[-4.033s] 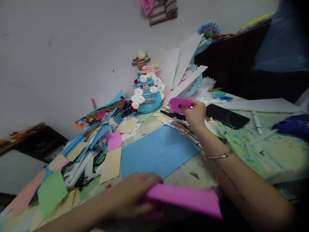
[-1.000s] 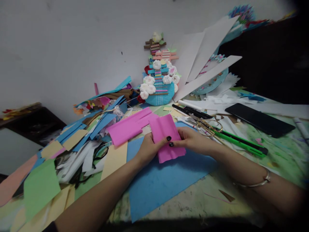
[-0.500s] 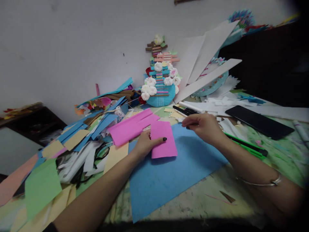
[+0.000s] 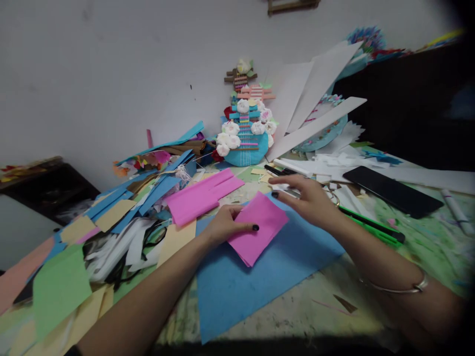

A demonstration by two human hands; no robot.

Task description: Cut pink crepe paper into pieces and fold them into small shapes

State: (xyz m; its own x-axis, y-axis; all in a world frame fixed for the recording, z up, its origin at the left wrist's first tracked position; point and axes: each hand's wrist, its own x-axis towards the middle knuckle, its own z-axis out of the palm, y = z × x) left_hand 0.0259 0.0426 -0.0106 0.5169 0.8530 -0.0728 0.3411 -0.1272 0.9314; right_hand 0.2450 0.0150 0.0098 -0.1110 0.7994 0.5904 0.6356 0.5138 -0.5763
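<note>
My left hand [image 4: 230, 226] is closed on a stack of pink paper [image 4: 261, 225], thumb flat on top and fingers mostly hidden underneath. The stack is turned so that a corner points toward me. Just right of it, my right hand [image 4: 306, 200] hovers with thumb and fingers apart, holding nothing. Both hands are over a large blue paper sheet [image 4: 237, 296]. A longer folded strip of pink paper [image 4: 200, 198] lies behind my left hand.
A paper guitar with white flowers [image 4: 247, 141] leans on the wall. Paper scraps [image 4: 122, 242] crowd the left. Black pens [image 4: 278, 170], a green cutter [image 4: 374, 230], a phone [image 4: 391, 190] and a white marker [image 4: 457, 210] lie to the right.
The pink paper has turned from upright to cornerwise in my left hand, showing layered edges. My right hand has come slightly left and its fingers have parted.
</note>
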